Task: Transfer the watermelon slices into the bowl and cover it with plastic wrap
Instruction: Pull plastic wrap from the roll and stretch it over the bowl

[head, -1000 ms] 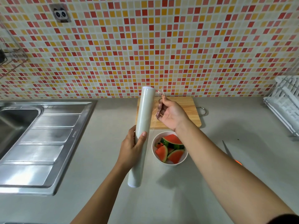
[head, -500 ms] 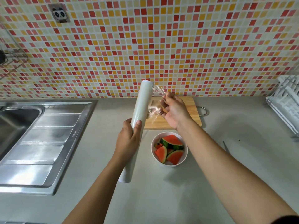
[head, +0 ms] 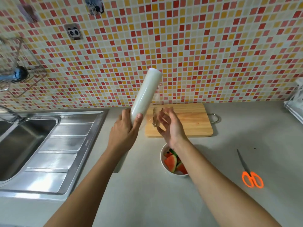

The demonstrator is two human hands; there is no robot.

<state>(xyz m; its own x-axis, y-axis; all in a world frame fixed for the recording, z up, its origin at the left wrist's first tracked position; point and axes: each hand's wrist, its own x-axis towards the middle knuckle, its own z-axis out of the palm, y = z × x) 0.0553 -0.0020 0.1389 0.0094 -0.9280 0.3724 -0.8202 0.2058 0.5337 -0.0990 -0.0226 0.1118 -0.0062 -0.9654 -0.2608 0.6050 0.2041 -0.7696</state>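
Observation:
My left hand (head: 125, 132) grips a white roll of plastic wrap (head: 146, 94) and holds it tilted, its top end toward the wall. A short loose flap of clear film (head: 157, 94) hangs off the roll's right side. Just right of the roll, my right hand (head: 170, 128) hovers over the cutting board with its fingers spread and blurred, pinching nothing. Below it on the counter stands a white bowl (head: 162, 154) holding red watermelon slices (head: 171, 162); my right forearm covers its right side.
A wooden cutting board (head: 193, 123) with metal tongs (head: 154, 117) on it lies against the tiled wall. Orange-handled scissors (head: 251, 176) lie on the counter to the right. A steel sink (head: 24, 141) and drainboard fill the left side. A white dish rack (head: 295, 104) stands at the far right.
My right hand has let go of the pinched film and spread its fingers. My left hand has tipped the roll further right and raised it. The view has shifted up, so the scissors show.

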